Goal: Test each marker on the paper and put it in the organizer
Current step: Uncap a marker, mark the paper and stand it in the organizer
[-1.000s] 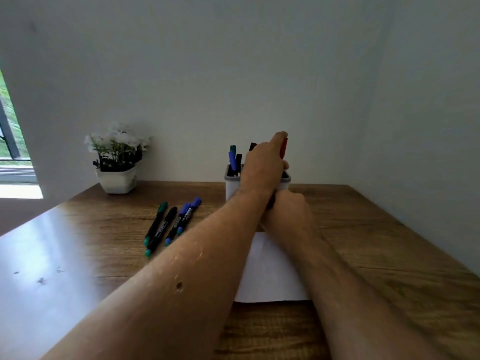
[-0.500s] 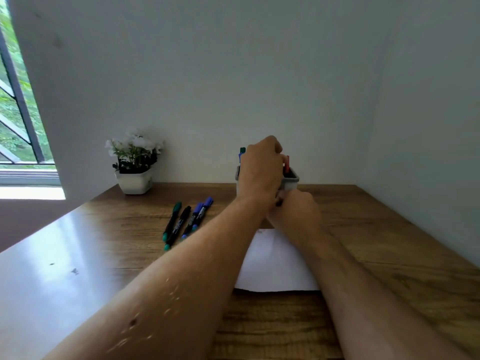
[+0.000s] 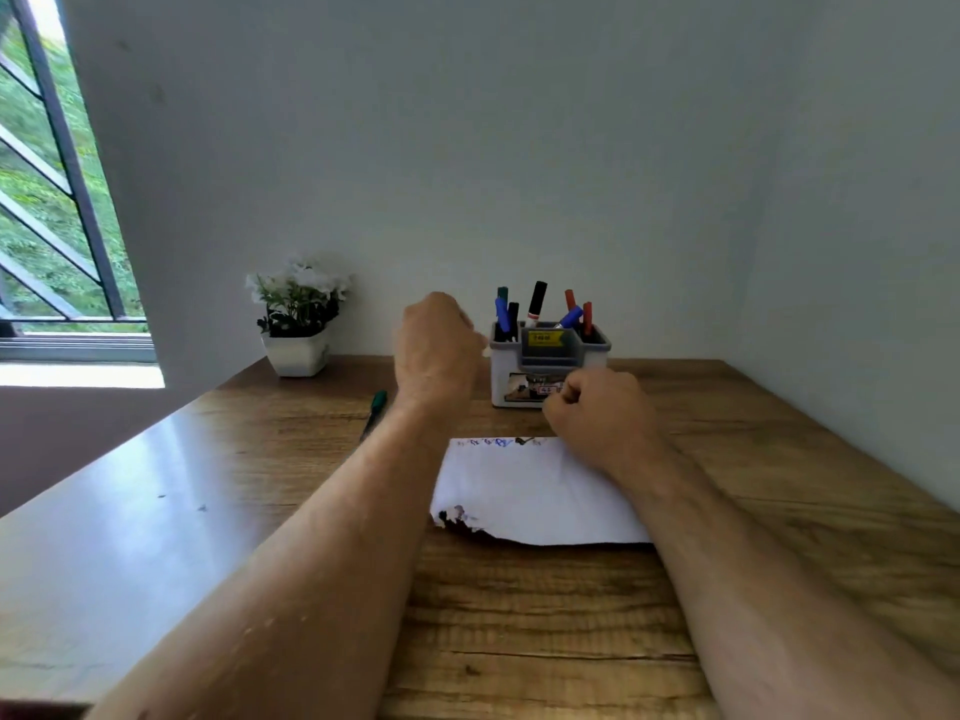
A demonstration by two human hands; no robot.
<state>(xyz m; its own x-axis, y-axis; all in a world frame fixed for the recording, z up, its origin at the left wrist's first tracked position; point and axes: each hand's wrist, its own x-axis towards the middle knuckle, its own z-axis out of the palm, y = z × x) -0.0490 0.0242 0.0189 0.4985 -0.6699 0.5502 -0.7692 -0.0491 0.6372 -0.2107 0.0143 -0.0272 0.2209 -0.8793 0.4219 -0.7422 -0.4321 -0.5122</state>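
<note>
Both hands have drawn back from the organizer (image 3: pixel 548 363), which half a second ago was mostly hidden behind them and now shows in full. Gone too is the red marker that the left hand (image 3: pixel 436 350) was lowering a second ago; that hand now hangs just left of the organizer with its fingers curled inward, and whether they hold anything cannot be told from behind.

At far left a barred window (image 3: pixel 57 200) looks onto greenery. A squat white pot of white flowers (image 3: pixel 298 314) stands at the back of the wooden table (image 3: pixel 545 626), whose grain runs crosswise and whose left part shines with glare. Left of the left wrist, one green-capped marker (image 3: pixel 375 410) lies on the wood; the arm hides whatever else lies there.

A white paper (image 3: pixel 524 493) lies between the forearms, small coloured scribbles along its far edge, its near edge curled with dark marks at the left corner.

Behind it, the boxy white organizer has a grey rim, a yellow label and a picture on its front. Green, blue and black markers stand in its left part; a blue and two red ones (image 3: pixel 586 317) stand at the right.

At its front right corner, the right hand (image 3: pixel 597 413) is closed in a loose fist, and nothing shows in its grip.
</note>
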